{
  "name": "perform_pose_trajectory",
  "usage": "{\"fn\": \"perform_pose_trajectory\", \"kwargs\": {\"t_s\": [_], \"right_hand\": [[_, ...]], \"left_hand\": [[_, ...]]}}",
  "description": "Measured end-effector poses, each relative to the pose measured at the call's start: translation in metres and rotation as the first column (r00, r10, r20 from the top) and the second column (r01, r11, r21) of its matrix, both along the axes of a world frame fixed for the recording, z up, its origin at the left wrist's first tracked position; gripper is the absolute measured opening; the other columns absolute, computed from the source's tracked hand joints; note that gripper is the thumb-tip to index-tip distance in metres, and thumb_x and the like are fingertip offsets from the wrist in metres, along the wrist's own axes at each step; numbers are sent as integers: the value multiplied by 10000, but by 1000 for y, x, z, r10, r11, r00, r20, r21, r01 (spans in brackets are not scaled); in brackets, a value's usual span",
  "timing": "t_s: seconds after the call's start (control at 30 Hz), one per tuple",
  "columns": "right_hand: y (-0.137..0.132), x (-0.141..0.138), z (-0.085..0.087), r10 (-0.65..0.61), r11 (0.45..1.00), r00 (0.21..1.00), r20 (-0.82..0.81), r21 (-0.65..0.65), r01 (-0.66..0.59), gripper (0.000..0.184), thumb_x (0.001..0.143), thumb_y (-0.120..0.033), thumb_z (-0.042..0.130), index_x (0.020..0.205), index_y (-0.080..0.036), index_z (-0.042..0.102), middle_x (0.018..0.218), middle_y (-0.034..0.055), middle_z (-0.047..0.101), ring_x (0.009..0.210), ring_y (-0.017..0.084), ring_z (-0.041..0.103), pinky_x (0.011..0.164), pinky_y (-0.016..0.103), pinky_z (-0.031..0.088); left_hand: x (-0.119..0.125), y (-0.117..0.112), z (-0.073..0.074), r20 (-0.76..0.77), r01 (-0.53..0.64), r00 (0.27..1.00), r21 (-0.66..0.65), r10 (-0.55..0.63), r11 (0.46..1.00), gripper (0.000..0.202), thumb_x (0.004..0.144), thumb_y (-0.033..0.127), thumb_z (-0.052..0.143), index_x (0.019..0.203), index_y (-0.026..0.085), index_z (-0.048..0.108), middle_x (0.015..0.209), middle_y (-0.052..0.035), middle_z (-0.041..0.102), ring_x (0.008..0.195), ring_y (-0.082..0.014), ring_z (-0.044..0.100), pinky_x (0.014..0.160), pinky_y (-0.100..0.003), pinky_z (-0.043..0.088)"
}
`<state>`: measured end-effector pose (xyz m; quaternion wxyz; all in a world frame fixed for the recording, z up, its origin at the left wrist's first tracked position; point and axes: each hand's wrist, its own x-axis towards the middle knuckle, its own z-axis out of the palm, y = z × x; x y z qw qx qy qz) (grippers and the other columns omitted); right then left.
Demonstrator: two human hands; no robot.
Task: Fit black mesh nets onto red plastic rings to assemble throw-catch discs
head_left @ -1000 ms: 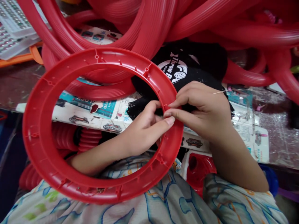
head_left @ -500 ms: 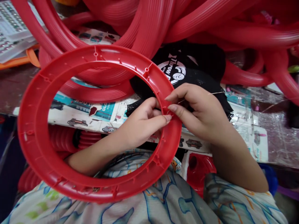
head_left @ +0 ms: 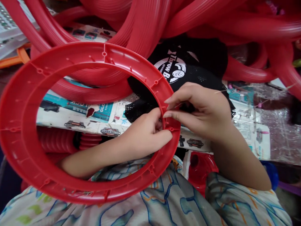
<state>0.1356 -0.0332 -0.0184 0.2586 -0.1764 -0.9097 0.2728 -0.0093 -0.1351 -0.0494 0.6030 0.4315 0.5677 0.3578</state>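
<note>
A large red plastic ring is tilted toward me, its hollow side with small ribs and screw posts facing up. My left hand reaches through its opening and is closed around the inner edge on the right, thumb lying over the channel, other fingers partly hidden. My right hand is at the same stretch of the ring, thumb and forefinger pinched at the inner wall on what looks like a thin pale strand. A bit of strand also sticks out behind that hand. Black mesh fabric with white print lies just beyond.
Many ribbed red tube hoops are heaped at the back. A printed white and teal cardboard sheet covers the table edge. Clear plastic wrap lies at right, an orange piece at left. A red container sits below the edge.
The ring has shifted left and turned a little in my left hand, so a screw post now lies by the left thumb. My right fingertips moved slightly left, onto the inner wall.
</note>
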Motion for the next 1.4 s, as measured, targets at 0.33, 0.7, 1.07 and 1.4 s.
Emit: {"fn": "perform_pose_trajectory", "kwargs": {"t_s": [0.33, 0.7, 1.07, 1.4], "right_hand": [[-4, -3, -8, -90, 990, 989, -115, -119, 76, 159, 754, -72, 656, 721, -200, 569, 720, -13, 644, 681, 131, 615, 598, 274, 485], [-1, -4, -10, -185, 982, 975, -127, -49, 180, 123, 798, -261, 721, 745, -200, 629, 735, -4, 667, 657, 130, 589, 605, 290, 474], [3, -4, -13, -127, 970, 987, -102, 195, 145, 136, 814, -272, 696, 734, -211, 605, 711, 0, 640, 675, 156, 581, 645, 319, 463], [12, 2, 2, 38, 999, 998, 50, 33, -40, 58, 855, -124, 598, 862, -179, 615, 840, 14, 643, 766, 120, 599, 696, 258, 487]], "left_hand": [[3, -7, 2, 147, 2, 989, -25, 2, 1000, 106, 823, 299, 581, 842, 199, 553, 583, 46, 500, 537, -109, 482, 604, -258, 452], [0, 1, 5, -128, -32, 991, 73, 42, 997, 102, 755, 248, 579, 694, 179, 537, 637, 9, 568, 663, -145, 563, 615, -250, 449], [1, 7, 6, -79, -22, 997, 40, 25, 999, 119, 781, 231, 513, 679, 169, 512, 727, 3, 597, 677, -128, 546, 658, -260, 456], [4, 1, 0, 132, -86, 987, -40, 90, 995, 122, 770, 182, 569, 892, 186, 578, 775, 31, 629, 736, -127, 603, 716, -256, 499]]}}
